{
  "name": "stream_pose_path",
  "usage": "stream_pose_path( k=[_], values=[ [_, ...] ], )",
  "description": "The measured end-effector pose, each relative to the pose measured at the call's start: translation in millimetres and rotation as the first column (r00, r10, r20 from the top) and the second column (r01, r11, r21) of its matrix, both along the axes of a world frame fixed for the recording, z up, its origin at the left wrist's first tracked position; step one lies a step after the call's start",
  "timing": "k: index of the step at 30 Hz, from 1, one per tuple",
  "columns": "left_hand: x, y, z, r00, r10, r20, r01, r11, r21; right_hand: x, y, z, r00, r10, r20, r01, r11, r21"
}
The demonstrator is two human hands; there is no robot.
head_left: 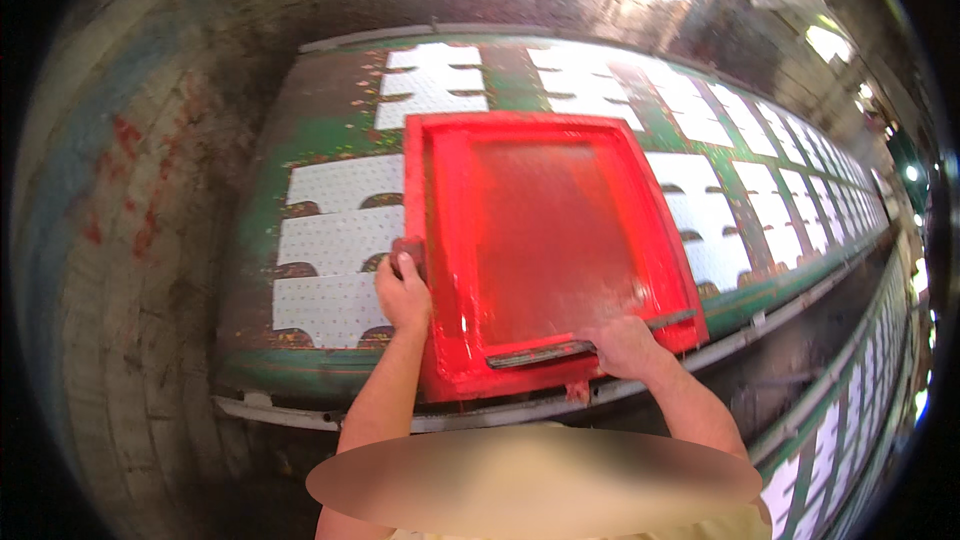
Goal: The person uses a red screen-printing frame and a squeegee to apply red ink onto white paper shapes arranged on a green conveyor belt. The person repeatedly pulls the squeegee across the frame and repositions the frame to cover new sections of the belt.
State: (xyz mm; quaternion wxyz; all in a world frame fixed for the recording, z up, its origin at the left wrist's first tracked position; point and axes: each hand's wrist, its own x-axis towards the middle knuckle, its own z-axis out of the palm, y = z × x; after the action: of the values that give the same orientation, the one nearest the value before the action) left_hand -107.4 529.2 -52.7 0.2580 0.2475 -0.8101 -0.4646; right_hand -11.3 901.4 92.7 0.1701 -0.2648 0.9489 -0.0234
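Note:
A red screen-printing frame (pixel 655 195) lies on the long green table, with wet bright red ink along the sides of its mesh (pixel 555 230). My left hand (pixel 405 295) is closed round a dark red block-like grip on the frame's left edge. Inside the frame's near end, my right hand (pixel 625 345) grips a long dark squeegee (pixel 535 353), which lies slantwise across the mesh. Its right end reaches the frame's right side. The frame hides whatever is under it.
White patterned cut pieces (pixel 340 240) lie in rows on the green table (pixel 340 140), left, behind and right of the frame. A metal rail (pixel 290 412) runs along the near edge. A brick wall (pixel 130 290) stands left. Another table with white pieces (pixel 825 430) is at lower right.

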Motion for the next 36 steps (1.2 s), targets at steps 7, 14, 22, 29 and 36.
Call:
stream_pose_path(
  k=[7, 14, 22, 29, 36],
  values=[
    [-3.7, -1.6, -5.5, 0.996, -0.060, -0.067, 0.067, 0.993, 0.102, 39.3, -1.7, -32.3, 0.982, -0.023, -0.185, -0.010, 0.984, -0.178],
    [-1.8, -5.6, -8.9, 0.987, -0.142, -0.077, 0.155, 0.966, 0.207, 22.0, 1.5, -64.7, 0.907, 0.015, -0.421, -0.127, 0.962, -0.240],
    [2.6, -1.7, -4.1, 0.996, -0.085, 0.008, 0.082, 0.980, 0.184, -110.9, -11.1, -83.1, 0.887, 0.002, -0.462, -0.104, 0.975, -0.197],
    [3.3, 3.0, 3.4, 0.999, -0.036, 0.033, 0.029, 0.983, 0.184, -269.9, -22.6, -91.5, 0.883, -0.027, -0.468, -0.040, 0.990, -0.134],
    [0.3, 11.1, 9.1, 0.999, 0.029, 0.038, -0.034, 0.988, 0.149, -402.1, -28.7, -101.2, 0.839, -0.010, -0.544, -0.060, 0.992, -0.112]
  ],
)
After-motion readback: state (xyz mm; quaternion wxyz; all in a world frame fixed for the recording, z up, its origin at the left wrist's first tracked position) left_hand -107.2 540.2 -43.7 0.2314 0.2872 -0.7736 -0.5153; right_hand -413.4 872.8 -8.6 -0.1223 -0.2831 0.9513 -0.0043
